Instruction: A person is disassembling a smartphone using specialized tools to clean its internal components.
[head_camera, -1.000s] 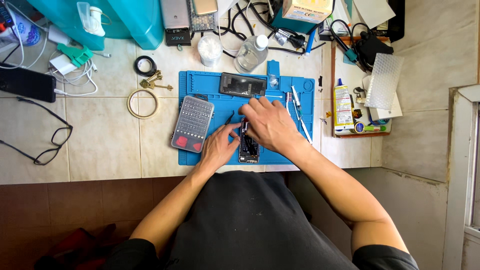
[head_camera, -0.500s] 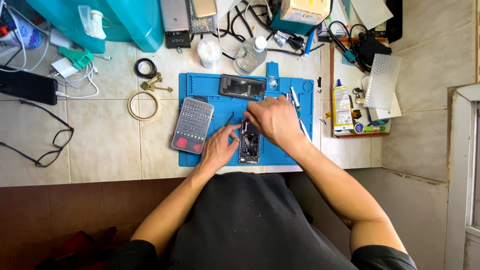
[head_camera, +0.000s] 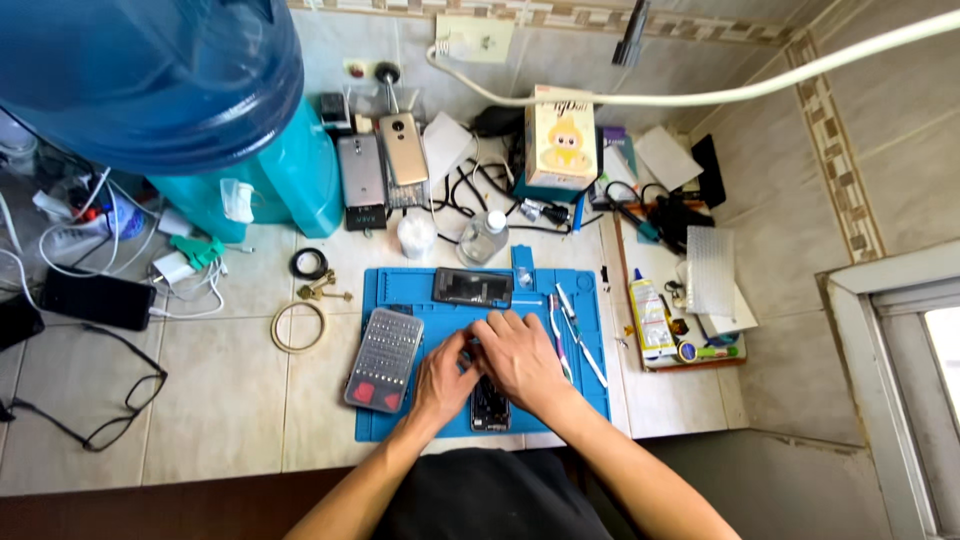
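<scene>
Two hands work close together over a blue mat (head_camera: 590, 400) on the tiled counter, with a grey bit case (head_camera: 385, 360) lying just to their left. The left hand (head_camera: 443, 378) presses curled fingers on the opened phone (head_camera: 490, 405), and the right hand (head_camera: 522, 358) covers its upper part; whether either pinches something cannot be told.

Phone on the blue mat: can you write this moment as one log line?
left hand on opened phone | right hand over its top | blue mat beneath | bit case left | tweezers right
</scene>
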